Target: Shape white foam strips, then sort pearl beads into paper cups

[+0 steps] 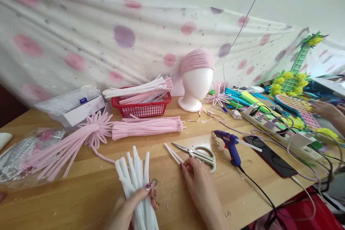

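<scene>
My left hand (137, 203) is wrapped round a bundle of white pipe cleaners (134, 172), whose tips fan out toward the back. Close to the scissors, my right hand (201, 187) pinches white pipe cleaners (174, 153) between thumb and fingers; two ends stick out to the left. The scissors (199, 153), with pale green handles, lie partly behind my right fingers, blades pointing left. A pink pipe-cleaner flower (98, 129) with long trailing strands lies to the left, beside a bundle of pink pipe cleaners (148, 129).
A red basket (140, 110) of pipe cleaners and a white foam head (195, 84) stand at the back. A blue glue gun (230, 145), a black phone (272, 158) and a corded power strip (280, 136) lie right. Another person's hand (327, 111) is at the far right.
</scene>
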`<state>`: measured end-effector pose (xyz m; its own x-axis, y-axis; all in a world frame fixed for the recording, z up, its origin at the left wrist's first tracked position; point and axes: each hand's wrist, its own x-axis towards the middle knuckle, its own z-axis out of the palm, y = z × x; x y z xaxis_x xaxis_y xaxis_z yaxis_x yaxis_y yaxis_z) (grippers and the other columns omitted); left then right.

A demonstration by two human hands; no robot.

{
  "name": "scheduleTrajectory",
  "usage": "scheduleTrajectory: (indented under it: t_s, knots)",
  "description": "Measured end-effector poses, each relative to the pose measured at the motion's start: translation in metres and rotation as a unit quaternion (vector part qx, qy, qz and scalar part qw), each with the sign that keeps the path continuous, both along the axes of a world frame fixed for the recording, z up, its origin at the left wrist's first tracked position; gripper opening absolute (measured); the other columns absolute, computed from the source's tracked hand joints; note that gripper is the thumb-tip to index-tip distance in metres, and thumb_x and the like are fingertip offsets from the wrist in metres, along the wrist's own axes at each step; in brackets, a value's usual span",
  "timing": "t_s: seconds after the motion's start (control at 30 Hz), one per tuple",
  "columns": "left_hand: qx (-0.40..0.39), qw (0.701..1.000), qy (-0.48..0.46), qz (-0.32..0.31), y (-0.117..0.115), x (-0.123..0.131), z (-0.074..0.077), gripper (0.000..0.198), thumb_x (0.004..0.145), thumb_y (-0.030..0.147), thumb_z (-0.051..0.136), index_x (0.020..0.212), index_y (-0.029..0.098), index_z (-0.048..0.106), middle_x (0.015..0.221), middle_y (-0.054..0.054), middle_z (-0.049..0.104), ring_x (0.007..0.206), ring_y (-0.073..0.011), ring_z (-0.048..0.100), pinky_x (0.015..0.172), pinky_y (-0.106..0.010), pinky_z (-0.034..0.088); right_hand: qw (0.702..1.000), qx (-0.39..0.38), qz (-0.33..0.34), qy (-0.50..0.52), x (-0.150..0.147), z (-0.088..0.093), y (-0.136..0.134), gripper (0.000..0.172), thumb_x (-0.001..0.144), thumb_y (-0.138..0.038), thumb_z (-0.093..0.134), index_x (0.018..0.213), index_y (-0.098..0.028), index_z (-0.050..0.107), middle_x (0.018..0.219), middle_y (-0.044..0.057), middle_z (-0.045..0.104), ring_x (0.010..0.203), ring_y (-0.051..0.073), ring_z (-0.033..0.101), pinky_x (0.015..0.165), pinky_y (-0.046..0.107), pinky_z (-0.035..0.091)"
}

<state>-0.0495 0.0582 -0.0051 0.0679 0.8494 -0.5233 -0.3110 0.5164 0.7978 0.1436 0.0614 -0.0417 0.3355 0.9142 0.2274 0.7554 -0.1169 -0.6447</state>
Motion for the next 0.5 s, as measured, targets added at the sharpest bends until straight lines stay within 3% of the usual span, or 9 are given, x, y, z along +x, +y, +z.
scheduleTrajectory:
  t_s: [0.13,0.23,0.3,0.37,0.43,0.5]
  knots:
    - [0.024,0.994,-0.057,-0.088,0.028,0.021,0.011,0.03,0.065,0.036,0.083,0.083,0.014,0.07,0.074,-0.006,0.071,0.07,-0.0206,0.067,0.066,-0.03,0.053,0.988,0.062,0.035,0.138,-0.013,0.012,-0.005,0.031,0.098,-0.042,0.045,0.083,-0.021,0.064,0.067,0.001,0.063,0.059,0.018,0.056,0.055,0.027,0.042]
    - [0.078,0.984,-0.056,-0.148,0.053,0.041,0.01,0.039,0.066,0.035,0.082,0.095,0.014,0.067,0.092,-0.01,0.073,0.093,-0.0268,0.069,0.08,-0.035,0.054,0.975,0.128,0.032,0.178,-0.015,0.012,-0.008,0.031,0.096,-0.044,0.05,0.085,-0.021,0.066,0.07,0.002,0.063,0.062,0.017,0.055,0.056,0.026,0.044]
    - [0.114,0.981,-0.012,-0.159,0.063,0.047,0.009,0.042,0.067,0.031,0.08,0.103,0.015,0.065,0.11,-0.013,0.07,0.113,-0.0303,0.063,0.095,-0.038,0.049,0.971,0.146,0.033,0.184,-0.013,0.009,-0.01,0.026,0.095,-0.043,0.054,0.087,-0.021,0.067,0.075,0.003,0.064,0.067,0.018,0.056,0.062,0.027,0.047]
    - [0.182,0.972,0.084,-0.126,0.063,0.047,0.011,0.045,0.069,0.028,0.078,0.11,0.018,0.063,0.127,-0.014,0.061,0.13,-0.0319,0.05,0.109,-0.042,0.039,0.958,0.155,0.026,0.239,-0.012,0.007,-0.011,0.024,0.092,-0.045,0.059,0.092,-0.023,0.068,0.084,0.005,0.067,0.074,0.02,0.059,0.069,0.03,0.05]
    - [0.285,0.943,0.149,-0.088,0.054,0.045,0.015,0.039,0.074,0.031,0.074,0.11,0.021,0.062,0.13,-0.013,0.057,0.133,-0.0312,0.046,0.114,-0.045,0.033,0.912,0.178,0.006,0.369,-0.018,0.008,-0.011,0.029,0.087,-0.049,0.067,0.104,-0.025,0.065,0.099,0.007,0.068,0.089,0.022,0.064,0.077,0.032,0.053]
    - [0.375,0.917,0.104,-0.085,0.039,0.043,0.02,0.022,0.083,0.036,0.067,0.1,0.022,0.064,0.122,-0.011,0.06,0.126,-0.0295,0.053,0.11,-0.045,0.039,0.825,0.197,0.02,0.53,-0.031,0.012,-0.013,0.057,0.074,-0.058,0.077,0.12,-0.03,0.058,0.115,0.008,0.067,0.108,0.026,0.064,0.088,0.037,0.054]
